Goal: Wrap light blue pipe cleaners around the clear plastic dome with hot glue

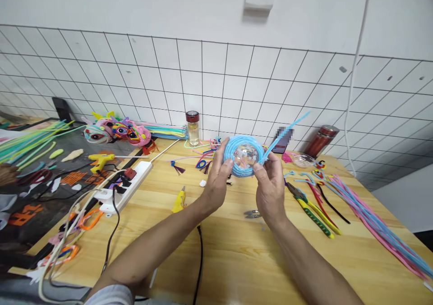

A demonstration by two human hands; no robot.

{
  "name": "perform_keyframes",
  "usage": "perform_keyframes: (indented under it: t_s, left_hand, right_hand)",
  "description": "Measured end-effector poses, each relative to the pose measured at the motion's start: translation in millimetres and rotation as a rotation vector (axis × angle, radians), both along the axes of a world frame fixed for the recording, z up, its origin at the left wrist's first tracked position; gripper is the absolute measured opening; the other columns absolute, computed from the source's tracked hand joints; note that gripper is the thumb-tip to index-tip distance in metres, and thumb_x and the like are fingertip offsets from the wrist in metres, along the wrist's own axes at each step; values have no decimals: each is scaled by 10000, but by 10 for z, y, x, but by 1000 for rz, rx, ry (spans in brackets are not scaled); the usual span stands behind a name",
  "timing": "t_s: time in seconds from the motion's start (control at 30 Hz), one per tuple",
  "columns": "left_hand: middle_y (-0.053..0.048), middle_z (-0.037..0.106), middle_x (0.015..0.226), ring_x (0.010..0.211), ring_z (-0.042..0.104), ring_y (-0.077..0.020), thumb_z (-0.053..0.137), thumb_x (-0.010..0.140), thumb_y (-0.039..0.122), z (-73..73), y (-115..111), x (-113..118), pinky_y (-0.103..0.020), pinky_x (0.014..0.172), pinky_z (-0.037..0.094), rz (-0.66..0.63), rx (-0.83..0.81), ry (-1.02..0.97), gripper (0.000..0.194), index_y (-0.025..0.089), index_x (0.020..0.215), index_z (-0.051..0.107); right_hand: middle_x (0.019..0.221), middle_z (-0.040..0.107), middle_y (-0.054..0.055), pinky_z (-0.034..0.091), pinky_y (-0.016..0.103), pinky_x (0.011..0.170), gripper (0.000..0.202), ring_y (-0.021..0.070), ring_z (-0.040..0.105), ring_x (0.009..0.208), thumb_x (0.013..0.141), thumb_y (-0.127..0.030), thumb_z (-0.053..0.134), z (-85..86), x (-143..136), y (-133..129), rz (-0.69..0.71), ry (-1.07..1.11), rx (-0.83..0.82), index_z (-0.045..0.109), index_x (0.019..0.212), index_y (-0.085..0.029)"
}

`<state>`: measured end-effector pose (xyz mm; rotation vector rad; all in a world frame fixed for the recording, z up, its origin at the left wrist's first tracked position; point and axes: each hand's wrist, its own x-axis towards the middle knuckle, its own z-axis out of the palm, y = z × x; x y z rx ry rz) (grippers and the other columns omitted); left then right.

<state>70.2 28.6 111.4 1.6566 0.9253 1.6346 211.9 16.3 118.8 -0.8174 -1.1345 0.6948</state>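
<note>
Above the wooden table, a coil of light-blue pipe cleaner (pixel 233 143) is wound round a clear plastic dome (pixel 246 156). My left hand (pixel 218 176) grips the coil at its left side, thumb on the front. On the lower right, my right hand (pixel 270 187) pinches the coil where a straight loose end (pixel 287 130) sticks out up and to the right. The fingers behind the coil are mostly hidden. Small snips (pixel 252 214) lie on the table below my hands, and a yellow glue gun (pixel 179 200) is left of them.
Pliers (pixel 310 210) and pink and blue pipe cleaners (pixel 372 219) lie at the right. A white power strip (pixel 135 185) with trailing cables is on the left. Bottles (pixel 193 131) stand by the wall. Colourful fuzzy figures (pixel 118 131) and another person's hand (pixel 8 175) are at far left.
</note>
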Motion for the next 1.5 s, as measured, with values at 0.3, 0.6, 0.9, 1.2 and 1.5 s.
perform_keyframes:
  t_s: [0.3,0.6,0.9,1.2,1.5]
  left_hand:
    - [-100,447,1739,1621,444,-277,360,1115,515,23,-29,-14,-498,1316,427,7,3,-9,642,273,1708,307]
    - [-93,499,1711,1630,430,-300,382,1103,535,75,-59,-36,-534,1347,377,-1,16,-25,624,272,1668,411]
    - [-89,363,1794,1691,311,-283,381,1108,545,79,-99,-37,-493,1395,270,23,13,42,653,265,1697,347]
    - [-62,308,1820,1708,272,-264,371,1113,536,87,-110,-25,-493,1408,242,8,0,12,674,298,1733,260]
    - [-79,455,1746,1635,426,-285,409,1094,504,112,-83,-32,-515,1372,327,2,-21,-25,662,274,1710,338]
  right_hand:
    - [1236,727,79,583,413,971,508,242,687,1125,910,-497,802,6,-73,-34,-11,15,20,610,1308,-247]
    - [1254,721,97,596,427,980,529,254,687,1169,908,-538,792,30,-73,-52,-56,-20,24,602,1305,-244]
    - [1247,702,96,603,411,945,526,249,680,1155,899,-518,806,38,-75,-67,-76,-13,35,611,1303,-243]
    - [1232,712,81,590,397,955,467,241,673,1147,937,-497,774,25,-71,-60,-69,-28,50,616,1299,-247]
    - [1262,729,80,584,408,979,467,251,688,1179,944,-490,774,26,-64,-57,-27,-26,53,629,1319,-255]
